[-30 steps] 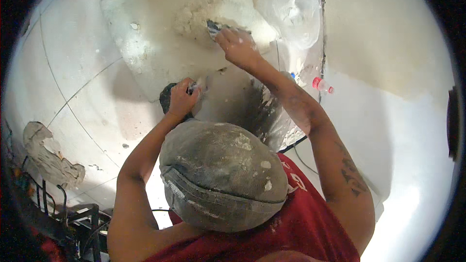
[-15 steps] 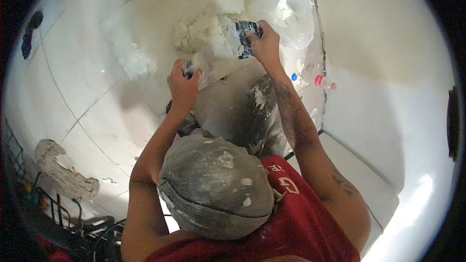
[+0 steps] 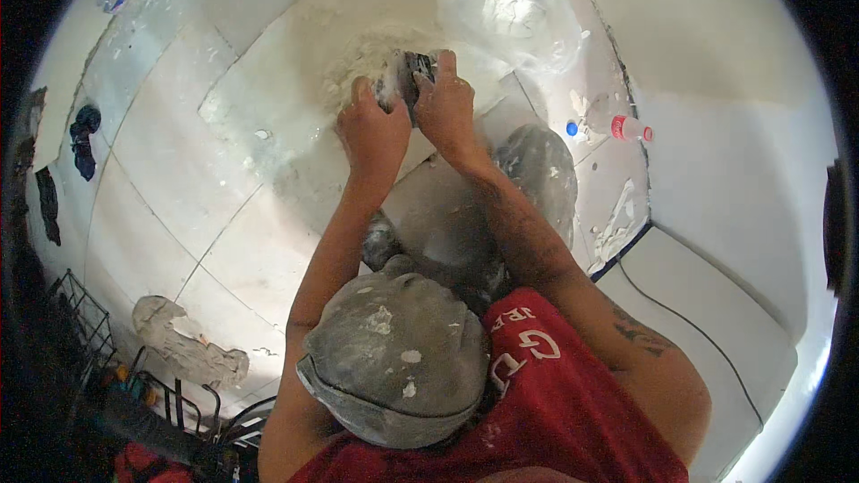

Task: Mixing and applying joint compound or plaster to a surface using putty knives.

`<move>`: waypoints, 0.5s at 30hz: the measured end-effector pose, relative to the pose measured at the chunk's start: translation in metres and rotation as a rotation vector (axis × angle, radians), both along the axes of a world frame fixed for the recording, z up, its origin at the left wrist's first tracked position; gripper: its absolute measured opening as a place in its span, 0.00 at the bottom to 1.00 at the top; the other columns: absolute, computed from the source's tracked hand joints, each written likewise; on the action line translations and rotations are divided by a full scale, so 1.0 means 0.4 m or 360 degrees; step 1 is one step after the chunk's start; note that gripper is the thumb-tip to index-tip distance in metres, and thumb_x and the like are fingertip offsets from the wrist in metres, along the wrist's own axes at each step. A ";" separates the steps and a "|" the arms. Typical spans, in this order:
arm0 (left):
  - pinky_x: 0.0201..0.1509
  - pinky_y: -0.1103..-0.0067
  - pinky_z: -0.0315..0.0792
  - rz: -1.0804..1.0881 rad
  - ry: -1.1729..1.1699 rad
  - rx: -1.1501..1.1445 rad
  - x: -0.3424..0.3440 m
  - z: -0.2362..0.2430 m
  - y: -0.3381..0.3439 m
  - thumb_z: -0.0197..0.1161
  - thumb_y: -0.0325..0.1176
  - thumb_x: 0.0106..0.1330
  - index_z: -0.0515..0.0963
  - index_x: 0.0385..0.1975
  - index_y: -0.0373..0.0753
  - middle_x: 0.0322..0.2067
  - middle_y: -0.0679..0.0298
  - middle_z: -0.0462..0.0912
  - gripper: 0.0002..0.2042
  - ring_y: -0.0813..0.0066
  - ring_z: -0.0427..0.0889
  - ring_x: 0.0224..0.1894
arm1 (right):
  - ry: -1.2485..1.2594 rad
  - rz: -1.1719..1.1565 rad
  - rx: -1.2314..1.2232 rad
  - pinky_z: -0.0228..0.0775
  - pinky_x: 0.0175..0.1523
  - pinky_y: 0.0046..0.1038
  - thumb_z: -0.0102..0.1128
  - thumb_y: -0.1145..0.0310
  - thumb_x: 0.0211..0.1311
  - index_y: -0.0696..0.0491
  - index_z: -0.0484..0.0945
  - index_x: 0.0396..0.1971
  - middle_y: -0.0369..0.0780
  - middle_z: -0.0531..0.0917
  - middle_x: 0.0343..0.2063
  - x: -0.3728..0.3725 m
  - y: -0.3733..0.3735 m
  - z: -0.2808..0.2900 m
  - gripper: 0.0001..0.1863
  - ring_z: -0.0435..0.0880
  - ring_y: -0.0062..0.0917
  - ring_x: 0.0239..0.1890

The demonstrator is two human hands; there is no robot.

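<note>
Both hands come close together over the floor: the right hand [image 3: 445, 116] grips a dark flat scraper [image 3: 415, 67], and the left hand [image 3: 372, 134] curls round a second powder-caked piece [image 3: 385, 91] whose shape its fingers hide. Pale tiled floor [image 3: 170, 224] spreads under everything; on it are a clear plastic sheet with white powder [image 3: 512, 11], a smaller heap of loose powder [image 3: 353, 63] touching the scraper's left side, a red-labelled bottle [image 3: 631, 128] and a tiny blue cap [image 3: 571, 129]. With the pieces so close, a slip could nip a fingertip, and a hard sideways push might scatter powder. The scraper's long axis appears to run away from the person; which edge leads, I cannot tell
</note>
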State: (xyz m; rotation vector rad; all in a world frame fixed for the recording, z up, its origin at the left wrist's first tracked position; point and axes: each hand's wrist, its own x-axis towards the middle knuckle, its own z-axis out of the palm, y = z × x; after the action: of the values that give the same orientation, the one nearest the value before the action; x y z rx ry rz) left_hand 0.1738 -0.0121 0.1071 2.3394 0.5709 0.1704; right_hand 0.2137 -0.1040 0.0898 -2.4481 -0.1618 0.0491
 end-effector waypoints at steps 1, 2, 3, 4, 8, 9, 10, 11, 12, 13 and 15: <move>0.33 0.61 0.66 0.0033 0.0048 -0.0039 0.004 0.007 -0.002 0.57 0.31 0.48 0.66 0.30 0.31 0.20 0.48 0.74 0.13 0.48 0.75 0.26 | 0.0005 0.0002 0.0012 0.63 0.28 0.45 0.50 0.75 0.50 0.59 0.58 0.35 0.55 0.74 0.17 -0.001 0.006 0.004 0.14 0.74 0.52 0.24; 0.33 0.61 0.66 0.0066 0.0094 -0.0080 0.007 0.011 -0.002 0.57 0.31 0.47 0.66 0.30 0.31 0.20 0.48 0.74 0.13 0.48 0.75 0.25 | -0.0006 0.0004 0.0036 0.63 0.28 0.44 0.50 0.75 0.50 0.59 0.59 0.34 0.54 0.74 0.16 0.000 0.011 0.010 0.13 0.74 0.51 0.23; 0.33 0.61 0.66 0.0067 0.0096 -0.0073 0.008 0.004 0.000 0.57 0.31 0.47 0.66 0.30 0.31 0.20 0.48 0.74 0.13 0.48 0.75 0.25 | -0.0018 0.0005 0.0058 0.63 0.27 0.44 0.50 0.76 0.49 0.59 0.59 0.33 0.53 0.73 0.16 -0.002 0.014 0.015 0.12 0.73 0.51 0.23; 0.33 0.61 0.66 0.0089 0.0059 -0.0021 0.010 -0.008 0.001 0.57 0.32 0.47 0.67 0.29 0.32 0.20 0.49 0.74 0.13 0.49 0.75 0.25 | -0.0022 0.0004 0.0062 0.63 0.27 0.44 0.50 0.76 0.49 0.59 0.59 0.33 0.53 0.73 0.16 -0.007 0.015 0.014 0.12 0.73 0.51 0.23; 0.32 0.62 0.66 0.0085 0.0022 0.0103 0.028 -0.055 0.024 0.58 0.33 0.47 0.67 0.29 0.32 0.19 0.50 0.75 0.13 0.50 0.75 0.25 | -0.0076 0.0118 -0.0002 0.64 0.28 0.42 0.51 0.76 0.48 0.60 0.61 0.32 0.53 0.74 0.18 -0.030 0.015 0.020 0.12 0.74 0.49 0.25; 0.32 0.62 0.66 0.0083 0.0020 0.0100 0.032 -0.066 0.031 0.58 0.33 0.47 0.67 0.29 0.32 0.19 0.50 0.75 0.13 0.50 0.75 0.25 | -0.0013 0.0160 -0.0045 0.64 0.29 0.42 0.51 0.76 0.47 0.60 0.61 0.32 0.53 0.74 0.19 -0.032 0.015 0.025 0.12 0.74 0.49 0.26; 0.32 0.62 0.66 0.0105 0.0071 0.0071 0.036 -0.073 0.037 0.58 0.33 0.47 0.67 0.29 0.33 0.20 0.50 0.75 0.13 0.50 0.75 0.25 | -0.0011 0.0157 -0.0051 0.64 0.29 0.42 0.51 0.76 0.47 0.60 0.61 0.32 0.53 0.74 0.19 -0.032 0.010 0.029 0.12 0.74 0.49 0.26; 0.33 0.62 0.66 0.0127 0.0123 0.0043 0.038 -0.080 0.045 0.58 0.33 0.47 0.68 0.29 0.33 0.20 0.50 0.74 0.13 0.49 0.75 0.25 | -0.0082 0.0192 -0.0068 0.64 0.29 0.42 0.52 0.76 0.47 0.60 0.62 0.32 0.53 0.74 0.19 -0.031 -0.001 0.034 0.12 0.74 0.49 0.26; 0.33 0.62 0.66 0.0128 0.0126 0.0038 0.039 -0.087 0.057 0.58 0.33 0.47 0.68 0.29 0.33 0.20 0.50 0.74 0.13 0.49 0.75 0.25 | -0.0151 0.0229 -0.0084 0.65 0.30 0.42 0.52 0.75 0.47 0.61 0.63 0.32 0.54 0.74 0.20 -0.029 -0.011 0.038 0.12 0.74 0.50 0.27; 0.33 0.61 0.65 0.0125 0.0064 0.0084 0.040 -0.088 0.071 0.58 0.33 0.47 0.68 0.28 0.34 0.20 0.51 0.75 0.12 0.49 0.75 0.24 | -0.0146 0.0232 -0.0090 0.65 0.30 0.42 0.52 0.75 0.47 0.61 0.63 0.32 0.54 0.74 0.20 -0.025 -0.024 0.044 0.12 0.74 0.50 0.27; 0.34 0.61 0.65 0.0132 0.0009 0.0128 0.032 -0.090 0.096 0.58 0.33 0.47 0.68 0.27 0.35 0.20 0.52 0.75 0.11 0.49 0.75 0.24 | -0.0186 0.0076 -0.0081 0.65 0.30 0.39 0.55 0.73 0.46 0.61 0.64 0.32 0.52 0.73 0.18 -0.014 -0.050 0.052 0.14 0.74 0.48 0.26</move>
State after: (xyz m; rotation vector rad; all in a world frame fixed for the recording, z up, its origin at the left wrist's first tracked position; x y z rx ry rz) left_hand 0.1866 0.0264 0.0711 2.3957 0.6757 0.2285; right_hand 0.2083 -0.1240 0.1105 -2.4991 -0.2737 -0.0698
